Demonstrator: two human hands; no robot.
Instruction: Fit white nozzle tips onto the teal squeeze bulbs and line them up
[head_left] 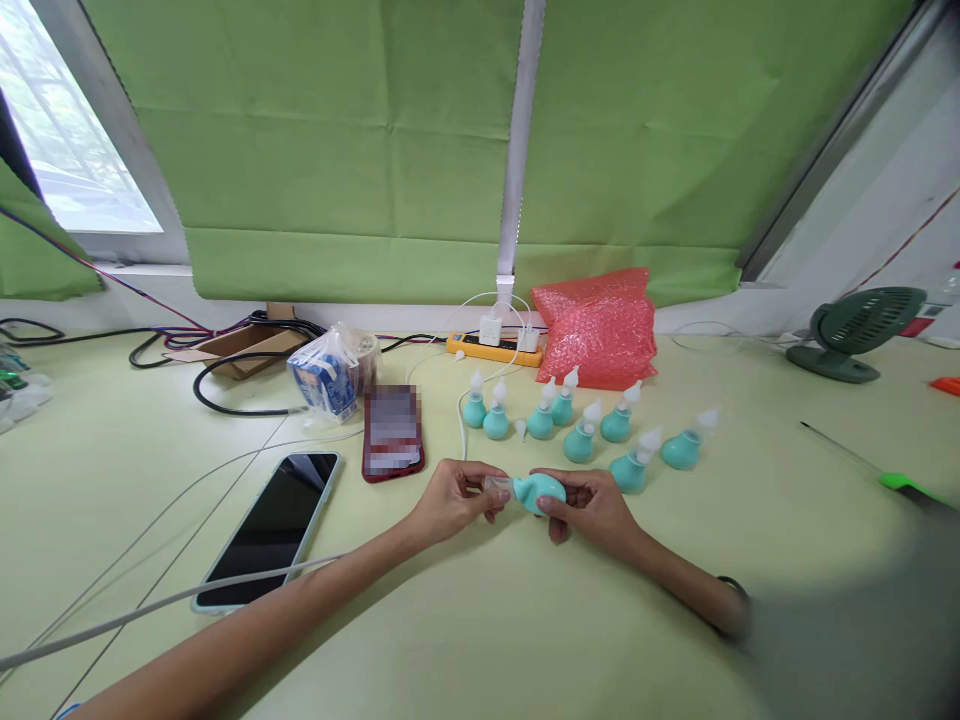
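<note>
Between my hands, above the table, lies a bulb syringe on its side, its teal rubber bulb (540, 491) to the right and its clear nozzle (498, 485) to the left. My left hand (456, 497) pinches the nozzle between thumb and fingers. The bulb is gripped by my right hand (592, 507), and its surface looks dented under the thumb. Nozzle and bulb meet end to end; how deep the nozzle sits, I cannot tell. Several similar bulb syringes (578, 442) with whitish tips stand just beyond, and the nearest (628, 472) is close to my right hand. A small white tip (520, 429) lies among them.
At the back are a red bubble-wrap bag (596, 330) and an orange power strip (487, 351) with chargers. To the left lie a red-cased phone (393, 432), a larger phone (266, 530) crossed by a cable, and a bagged blue box (324, 385). A green fan (855, 330) stands right.
</note>
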